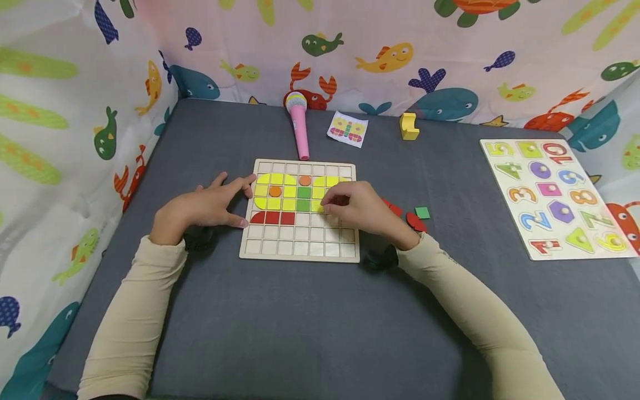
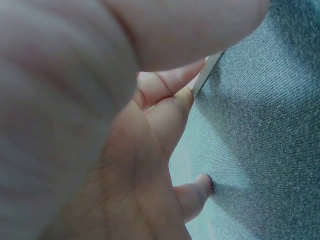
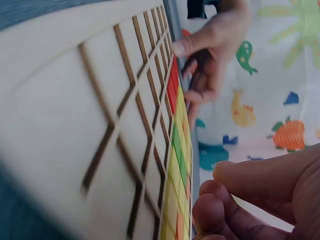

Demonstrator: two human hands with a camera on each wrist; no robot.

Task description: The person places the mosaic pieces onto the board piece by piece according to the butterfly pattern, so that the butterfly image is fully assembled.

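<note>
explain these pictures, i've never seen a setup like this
No machine here: just a person working bare-handed, filmed by a head camera (wide view) and a camera on each wrist (close-ups). The dark grey surface holds a pale wooden grid board with coloured tiles, loose red tiles, a green tile, a pink toy microphone, a white printed card, a yellow block and a white number puzzle board. The left hand touches the grid board's edge; the right hand is over it, what it holds unclear.
</note>
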